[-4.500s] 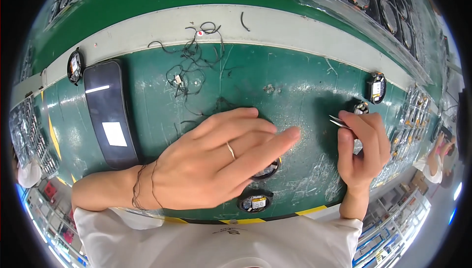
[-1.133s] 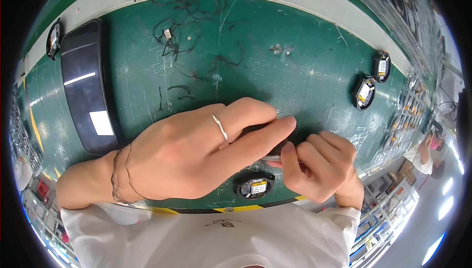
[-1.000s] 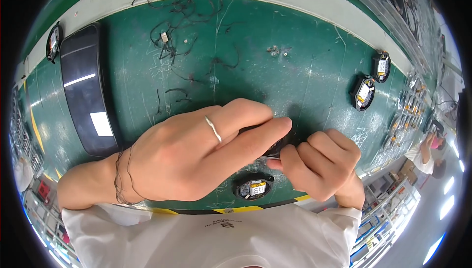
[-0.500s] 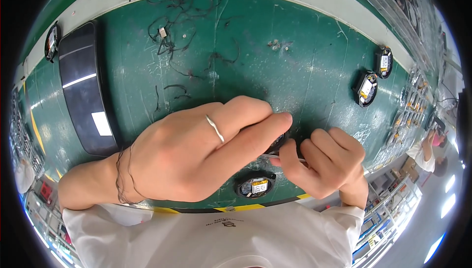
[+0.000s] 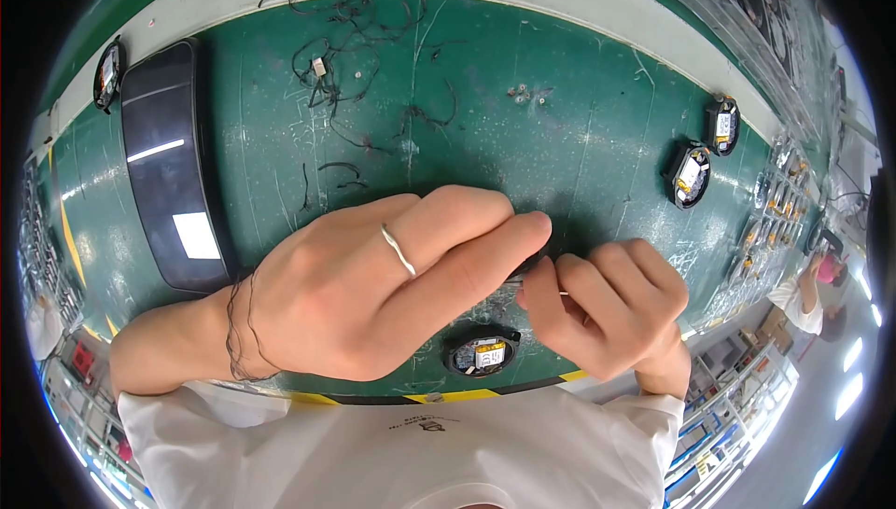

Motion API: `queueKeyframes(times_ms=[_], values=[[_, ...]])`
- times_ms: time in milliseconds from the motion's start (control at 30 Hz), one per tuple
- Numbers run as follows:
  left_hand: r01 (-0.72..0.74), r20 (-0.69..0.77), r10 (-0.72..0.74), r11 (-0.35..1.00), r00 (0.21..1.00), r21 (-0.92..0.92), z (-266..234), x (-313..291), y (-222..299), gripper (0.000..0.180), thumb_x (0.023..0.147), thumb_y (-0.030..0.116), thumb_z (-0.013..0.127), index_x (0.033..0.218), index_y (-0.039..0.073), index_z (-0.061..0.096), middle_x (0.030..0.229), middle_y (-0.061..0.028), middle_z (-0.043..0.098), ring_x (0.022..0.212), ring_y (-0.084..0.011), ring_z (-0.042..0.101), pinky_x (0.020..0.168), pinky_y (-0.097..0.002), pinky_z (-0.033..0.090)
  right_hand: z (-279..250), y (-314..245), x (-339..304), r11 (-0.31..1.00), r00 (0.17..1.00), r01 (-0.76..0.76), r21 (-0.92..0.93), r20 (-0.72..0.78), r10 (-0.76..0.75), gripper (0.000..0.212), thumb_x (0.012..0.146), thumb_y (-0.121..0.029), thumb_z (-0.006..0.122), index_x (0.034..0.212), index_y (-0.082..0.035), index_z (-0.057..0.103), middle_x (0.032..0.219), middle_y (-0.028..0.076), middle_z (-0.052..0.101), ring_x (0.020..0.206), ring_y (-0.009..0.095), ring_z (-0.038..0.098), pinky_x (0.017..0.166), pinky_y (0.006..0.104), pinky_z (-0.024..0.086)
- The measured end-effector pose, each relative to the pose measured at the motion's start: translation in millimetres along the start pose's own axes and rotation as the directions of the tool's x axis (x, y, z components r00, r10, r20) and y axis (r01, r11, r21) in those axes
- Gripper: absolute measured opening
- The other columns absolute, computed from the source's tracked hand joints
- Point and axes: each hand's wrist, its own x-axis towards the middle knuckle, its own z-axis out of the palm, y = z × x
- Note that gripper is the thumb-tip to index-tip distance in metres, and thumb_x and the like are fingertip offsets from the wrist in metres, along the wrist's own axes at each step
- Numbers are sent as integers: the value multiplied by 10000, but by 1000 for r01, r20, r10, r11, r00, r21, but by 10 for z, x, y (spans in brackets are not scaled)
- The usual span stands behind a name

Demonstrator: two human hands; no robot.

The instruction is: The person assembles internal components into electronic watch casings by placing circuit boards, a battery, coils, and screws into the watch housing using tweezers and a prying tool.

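We log the dark housing (image 5: pixel 531 264) mostly hidden under our left hand (image 5: pixel 369 290), the nearer one, its fingers apparently grasping it; long axis: we cannot tell. Our right hand (image 5: pixel 611 306) lies just right of it, curled tightly around a slim tool (image 5: pixel 564 293), barely showing.

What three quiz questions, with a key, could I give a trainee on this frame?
1. True or false: the panel lies to the left of the tangled wires.

2. Which of these lies nearest the yellow-and-black striped edge?
A. the panel
B. the tangled wires
C. a round case

3. What shows between the left hand and the right hand?

Key:
1. True.
2. C.
3. Part of a dark object, mostly hidden by the left hand, so its full shape cannot be told.
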Motion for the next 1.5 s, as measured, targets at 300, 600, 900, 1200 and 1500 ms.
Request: queueKeyframes(times_ms=[300,600,900,1200,1500], values=[[20,31,-20,1000,999,-10,-17,-4,7,489,804,61,855,1239,-98,694,1139,-172,658,850,-252,702,679,-325,618,-2,-33,-58,951,986,-167,262,23,167,222,913,-191,780,883,-43,618,649,-11,462,487,116,427,449,284,301],[61,52,-59,997,997,-38,-8,-9,20,524,773,53,873,1244,-92,695,1132,-158,658,838,-243,691,667,-323,601,-20,23,-46,932,989,-146,331,47,138,306,815,-164,859,910,-33,599,624,-3,447,470,146,426,424,291,295],[65,24,-64,996,998,-64,11,4,17,540,765,36,877,1257,-85,688,1134,-169,660,857,-245,686,675,-324,594,-23,15,-13,992,999,-27,122,27,24,213,908,-144,764,830,-60,584,636,-26,363,499,112,365,451,275,238],[43,1,-43,997,999,-68,31,-1,-3,536,767,42,877,1253,-83,691,1132,-169,661,853,-245,689,669,-326,595,0,-5,5,981,992,-123,152,9,123,239,871,-216,804,812,-78,618,630,-33,404,520,113,385,454,280,250],[76,-10,-77,995,997,-71,51,11,-4,523,777,33,868,1261,-62,696,1125,-154,661,838,-241,691,677,-319,598,17,4,-35,987,994,-99,126,67,91,284,881,-247,803,790,-67,603,602,-31,328,494,117,361,454,283,253]])
